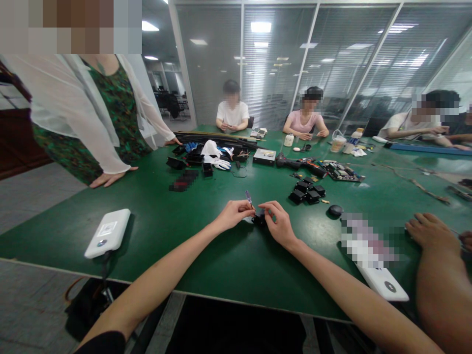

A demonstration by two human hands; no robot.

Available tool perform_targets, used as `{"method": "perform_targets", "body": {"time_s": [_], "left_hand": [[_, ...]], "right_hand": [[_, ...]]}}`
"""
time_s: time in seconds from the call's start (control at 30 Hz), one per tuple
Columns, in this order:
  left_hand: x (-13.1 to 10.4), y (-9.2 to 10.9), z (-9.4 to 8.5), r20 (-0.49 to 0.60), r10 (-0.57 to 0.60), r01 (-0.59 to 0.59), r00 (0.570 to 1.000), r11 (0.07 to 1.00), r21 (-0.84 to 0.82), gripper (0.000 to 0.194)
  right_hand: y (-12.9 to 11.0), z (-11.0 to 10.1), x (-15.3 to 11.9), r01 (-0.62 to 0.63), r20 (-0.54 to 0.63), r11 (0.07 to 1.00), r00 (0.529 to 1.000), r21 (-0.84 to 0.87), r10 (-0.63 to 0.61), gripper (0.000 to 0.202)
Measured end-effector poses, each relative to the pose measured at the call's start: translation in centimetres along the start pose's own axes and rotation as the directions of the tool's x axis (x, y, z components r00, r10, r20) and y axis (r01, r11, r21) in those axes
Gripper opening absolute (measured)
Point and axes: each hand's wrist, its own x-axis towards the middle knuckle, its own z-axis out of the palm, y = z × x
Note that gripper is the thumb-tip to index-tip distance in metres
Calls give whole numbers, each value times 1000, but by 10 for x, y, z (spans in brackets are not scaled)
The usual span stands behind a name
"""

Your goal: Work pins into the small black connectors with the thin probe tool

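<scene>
My left hand (236, 213) is closed in a pinch near the middle of the green table (177, 236). A small screwdriver with a purplish clear handle (248, 197) stands up from its fingertips, slightly tilted. Just right of it, my right hand (278, 222) has its fingers bent around a small black part (259, 219), partly hidden by the fingers. Both hands meet at this part, low over the table. Beyond my right hand lies a cluster of small black boxes (307, 191).
A white power bank (108, 233) lies left, another white device (383, 280) right. A round black object (335, 211), a circuit board (342, 171) and piled gloves (217, 156) lie farther back. A person's hand (429, 230) rests at the right; another person leans on the table at left.
</scene>
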Motion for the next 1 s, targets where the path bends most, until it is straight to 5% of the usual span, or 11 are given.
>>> {"method": "perform_targets", "body": {"time_s": [0.63, 1.0], "left_hand": [[-1, 1, 4, -12, 12, -12, 1000, 1000, 22, 31], [-3, 1, 4, -30, 26, -24, 999, 997, 70, 29]], "right_hand": [[-1, 1, 1, 5, 20, 1000, 1000, 10, -5, 29], [-1, -1, 0, 51, 105, 998, 993, 30, -54, 58]]}}
